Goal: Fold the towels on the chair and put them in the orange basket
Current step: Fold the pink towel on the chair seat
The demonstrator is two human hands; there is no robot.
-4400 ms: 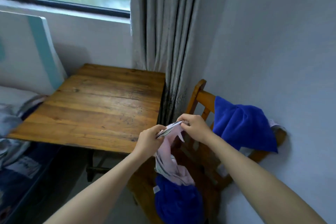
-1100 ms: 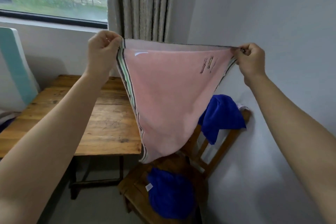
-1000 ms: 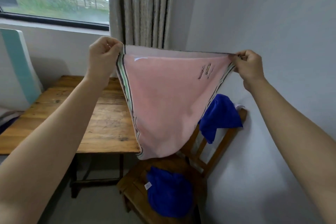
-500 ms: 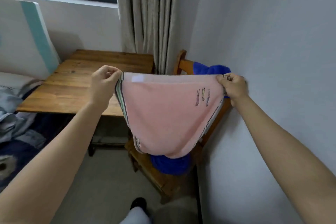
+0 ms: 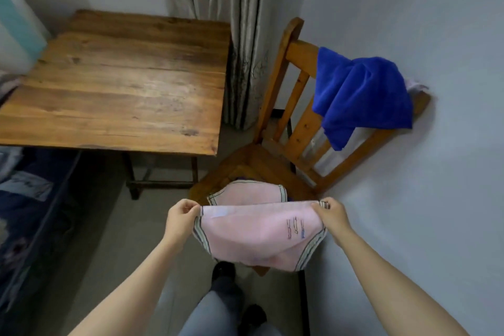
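Pinches one top corner of the pink towel (image 5: pixel 253 237) in the left hand (image 5: pixel 181 214), the other in the right hand (image 5: pixel 328 213), fingers curled on the hem. Runs long axis hand to hand, equally near both; sags below the hands and rests just beyond them on the chair (image 5: pixel 261 163) seat. Shows a pale label (image 5: pixel 218 213) beside the left hand, unreadable, and three small stitched marks (image 5: pixel 295 228) near the right, not legible.
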